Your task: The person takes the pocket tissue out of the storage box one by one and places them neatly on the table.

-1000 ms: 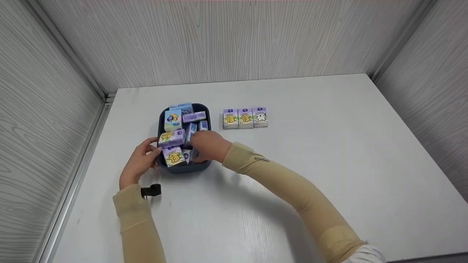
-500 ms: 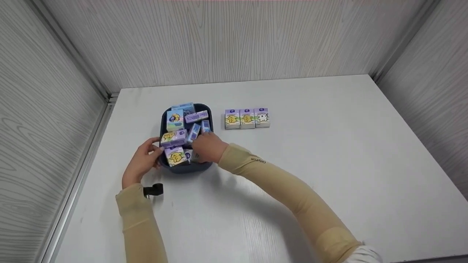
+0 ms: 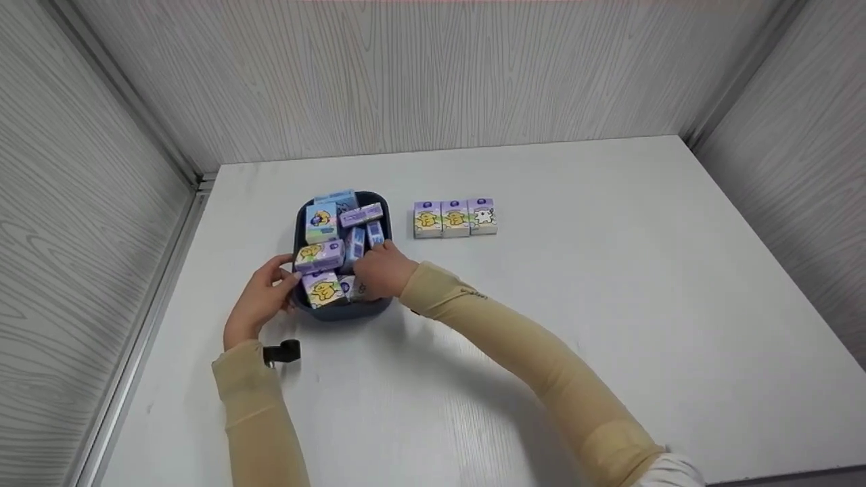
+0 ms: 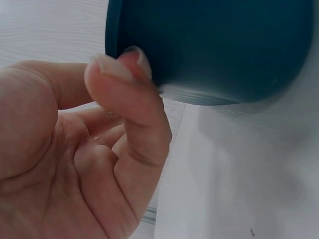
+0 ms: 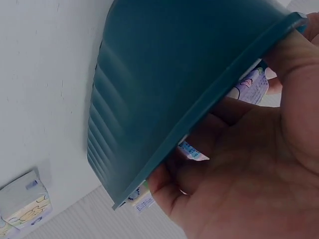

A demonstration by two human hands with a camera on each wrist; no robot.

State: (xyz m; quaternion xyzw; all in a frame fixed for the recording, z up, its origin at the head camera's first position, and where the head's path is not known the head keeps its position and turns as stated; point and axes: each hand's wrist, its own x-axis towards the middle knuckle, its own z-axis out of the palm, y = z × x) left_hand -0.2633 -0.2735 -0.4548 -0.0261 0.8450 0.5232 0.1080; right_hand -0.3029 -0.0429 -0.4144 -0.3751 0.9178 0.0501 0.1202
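Note:
A dark blue-green plastic bin (image 3: 342,312) holds several small purple and blue packs (image 3: 321,256) printed with cartoon animals. My left hand (image 3: 260,297) grips the bin's left rim. In the left wrist view, the thumb and a bent finger of that hand (image 4: 114,134) meet at the bin's wall (image 4: 209,50). My right hand (image 3: 385,270) reaches over the right rim, down among the packs at the near right corner. A greyish pack (image 3: 358,289) lies right against it. In the right wrist view, the bin's wall (image 5: 144,89) hides the fingertips of the right hand (image 5: 239,164).
Three purple-topped packs (image 3: 455,218) stand side by side in a row to the right of the bin, on a white table (image 3: 609,270). Wood-grain panels (image 3: 433,74) enclose the table at the back and both sides. A black wrist camera (image 3: 283,351) juts from the left sleeve.
Inside the bin, my right hand has shifted slightly, and the greyish pack beside it shows more of its face. The blue packs near it tilted a little. My left hand stays on the rim.

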